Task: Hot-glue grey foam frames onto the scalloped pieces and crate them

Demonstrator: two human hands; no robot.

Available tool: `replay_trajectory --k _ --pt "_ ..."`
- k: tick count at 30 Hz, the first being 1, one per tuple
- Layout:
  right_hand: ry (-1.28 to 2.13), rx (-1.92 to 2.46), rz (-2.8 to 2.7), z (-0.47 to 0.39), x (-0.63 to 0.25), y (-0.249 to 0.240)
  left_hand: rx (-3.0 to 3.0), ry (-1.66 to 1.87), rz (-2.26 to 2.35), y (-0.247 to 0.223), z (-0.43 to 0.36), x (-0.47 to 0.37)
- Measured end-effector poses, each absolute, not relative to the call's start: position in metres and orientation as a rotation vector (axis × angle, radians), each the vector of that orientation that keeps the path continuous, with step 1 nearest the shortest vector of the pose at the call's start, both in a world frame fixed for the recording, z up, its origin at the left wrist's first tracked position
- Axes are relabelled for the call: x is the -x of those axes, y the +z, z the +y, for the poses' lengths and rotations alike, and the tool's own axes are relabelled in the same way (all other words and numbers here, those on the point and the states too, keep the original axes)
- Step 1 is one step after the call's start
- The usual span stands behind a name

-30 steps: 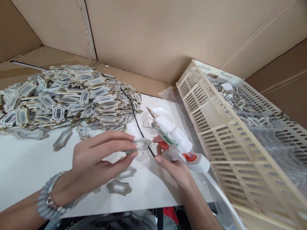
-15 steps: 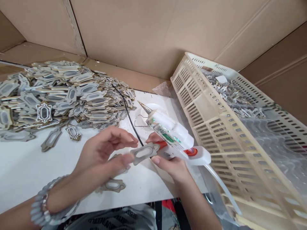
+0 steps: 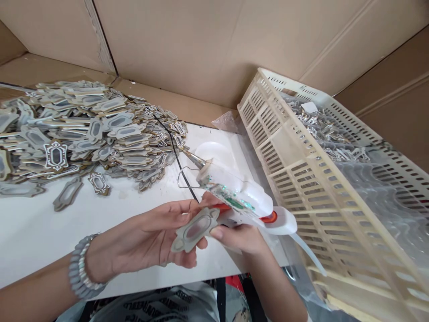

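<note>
A white hot glue gun [image 3: 239,188] with an orange trigger and green glitter on its side is gripped in my right hand [image 3: 239,239], its metal nozzle pointing up and left. The thumb of that hand also presses the right end of a small grey ornamental frame [image 3: 197,228] with an oval centre. My left hand [image 3: 147,239], palm turned up and wearing a beaded bracelet, has its fingers around the frame's left part and behind it. Part of these fingers is hidden by the frame.
A large heap of similar frames [image 3: 114,129] covers the table's left back, with a few loose ones in front. A round white dish [image 3: 217,152] lies behind the nozzle. At right stands a cream plastic crate [image 3: 284,147] holding metal pieces and clear wavy sheets. Cardboard walls [image 3: 177,49] enclose the table.
My left hand has turned palm up and moved in under the frame, which now tilts more. The glue gun has shifted slightly left and down.
</note>
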State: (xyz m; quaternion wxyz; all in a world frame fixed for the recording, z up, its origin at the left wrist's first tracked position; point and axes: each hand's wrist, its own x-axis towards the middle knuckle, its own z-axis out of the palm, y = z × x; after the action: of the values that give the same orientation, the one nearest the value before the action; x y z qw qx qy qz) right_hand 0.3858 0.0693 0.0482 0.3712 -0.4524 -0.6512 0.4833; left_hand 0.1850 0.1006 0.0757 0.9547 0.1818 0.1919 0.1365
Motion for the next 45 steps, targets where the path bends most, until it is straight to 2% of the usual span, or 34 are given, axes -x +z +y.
replay_trajectory --k 3,6,11,13,15,19,26,34,45 --pt "1.196 1.139 -1.641 0.070 -0.386 0.049 -0.389 0.300 0.349 0.071 0.102 -0.182" --pt "1.012 1.119 -1.572 0.071 -0.389 0.051 -0.606 0.478 0.450 0.073 0.113 -0.173" --pt "0.811 1.166 -1.534 0.072 -0.391 0.059 -1.410 1.125 0.889 0.088 0.131 -0.152" --pt "0.774 1.192 -1.614 0.072 -0.389 0.062 -1.595 1.377 1.138 0.094 0.129 -0.150" --pt "0.755 1.171 -1.721 0.072 -0.387 0.065 -1.640 1.487 1.351 0.097 0.122 -0.150" --pt "0.759 1.130 -1.803 0.074 -0.383 0.067 -1.691 1.485 1.433 0.095 0.118 -0.148" --pt "0.743 1.130 -1.796 0.074 -0.381 0.066 -1.883 1.624 1.059 0.087 0.130 -0.142" --pt "0.754 1.059 -1.812 0.078 -0.380 0.059 -1.931 1.563 1.021 0.091 0.124 -0.145" --pt "0.771 1.183 -1.804 0.077 -0.379 0.057 -1.858 1.546 1.060 0.092 0.121 -0.149"
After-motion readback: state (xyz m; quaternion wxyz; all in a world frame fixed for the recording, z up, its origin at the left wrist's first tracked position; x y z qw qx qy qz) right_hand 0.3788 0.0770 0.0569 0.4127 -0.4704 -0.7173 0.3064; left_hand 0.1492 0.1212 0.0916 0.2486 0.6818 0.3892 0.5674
